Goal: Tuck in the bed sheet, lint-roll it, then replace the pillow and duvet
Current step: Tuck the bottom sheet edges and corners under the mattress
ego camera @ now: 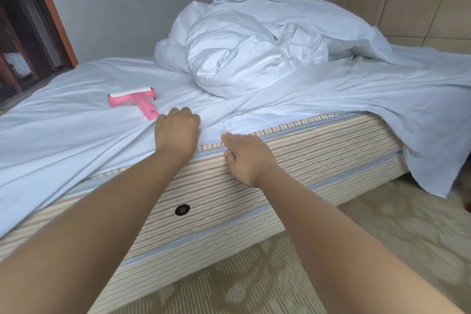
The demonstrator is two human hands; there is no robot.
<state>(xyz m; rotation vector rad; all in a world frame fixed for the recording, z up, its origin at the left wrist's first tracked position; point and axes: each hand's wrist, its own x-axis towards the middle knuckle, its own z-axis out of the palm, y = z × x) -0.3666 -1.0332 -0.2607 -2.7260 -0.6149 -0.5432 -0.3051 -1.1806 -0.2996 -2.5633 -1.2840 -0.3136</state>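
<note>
At the mattress (293,160) edge my left hand (177,132) bunches the sheet (63,130); my right hand (248,158) grips the piping, fingers curled; lint roller (135,100) nearby.

We see a matt, creased cloth bed sheet (76,120), a smooth pink plastic lint roller (137,100), a striped woven-fabric mattress (318,145)

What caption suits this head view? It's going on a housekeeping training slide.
Left hand grips the loose bed sheet at the striped mattress edge, right hand alongside; lint roller and duvet wait.
</note>
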